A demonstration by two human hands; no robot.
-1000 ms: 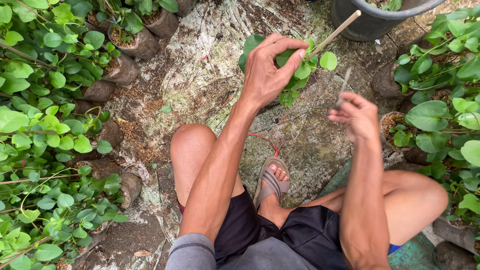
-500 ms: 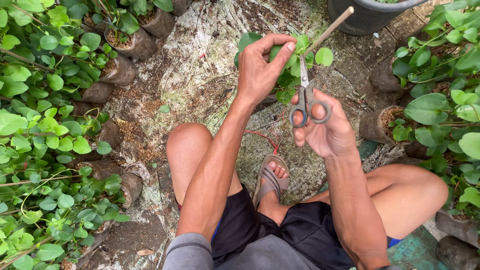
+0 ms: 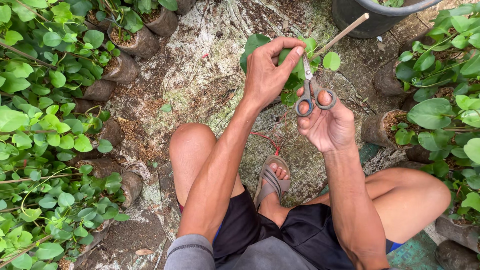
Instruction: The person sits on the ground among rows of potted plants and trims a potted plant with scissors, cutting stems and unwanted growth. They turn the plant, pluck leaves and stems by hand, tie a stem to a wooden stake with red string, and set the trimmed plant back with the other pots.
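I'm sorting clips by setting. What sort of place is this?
Likely a plant nursery outdoors: rows of seedlings in soil-filled grow bags, a large black pot, and bare ground. The right hand holds scissors.

Head camera looks steeply down; hands close.

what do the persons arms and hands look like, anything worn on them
Both arms are bare from wrist to above the elbow. The left hand and right hand wear no gloves, rings or watch that I can see. A grey sleeve covers the left upper arm.
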